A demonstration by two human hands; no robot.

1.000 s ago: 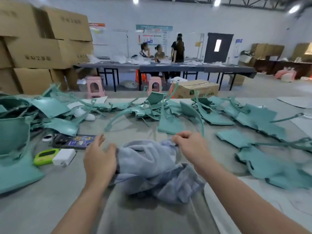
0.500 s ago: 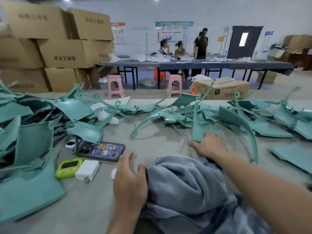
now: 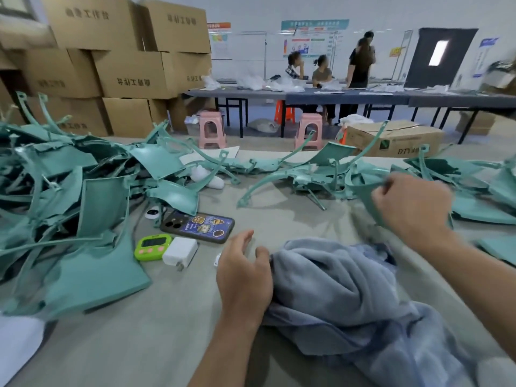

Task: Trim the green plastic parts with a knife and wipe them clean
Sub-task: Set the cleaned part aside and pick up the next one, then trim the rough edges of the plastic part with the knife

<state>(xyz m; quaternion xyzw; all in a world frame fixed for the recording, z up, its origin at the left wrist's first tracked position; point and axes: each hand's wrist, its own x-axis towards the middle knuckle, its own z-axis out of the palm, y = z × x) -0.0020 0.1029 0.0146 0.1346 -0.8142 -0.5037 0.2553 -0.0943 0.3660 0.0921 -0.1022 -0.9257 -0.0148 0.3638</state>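
Observation:
A crumpled blue-grey cloth [image 3: 343,297] lies on the grey table in front of me. My left hand [image 3: 244,277] rests against its left edge, fingers loosely curled and holding nothing I can see. My right hand [image 3: 410,203] is raised beyond the cloth and grips the rim of a curved green plastic part [image 3: 360,191]. Several more green parts [image 3: 83,202] are heaped at the left and strung across the back of the table. No knife is visible.
A phone [image 3: 198,223], a green timer [image 3: 152,247] and a white charger [image 3: 180,251] lie left of my left hand. Cardboard boxes [image 3: 134,71] are stacked at the back left. Pink stools, a long table and three people are behind.
My right hand has left the cloth, reached forward and taken hold of a green part, lifting it. My left hand stays at the cloth's left edge. My view has turned left.

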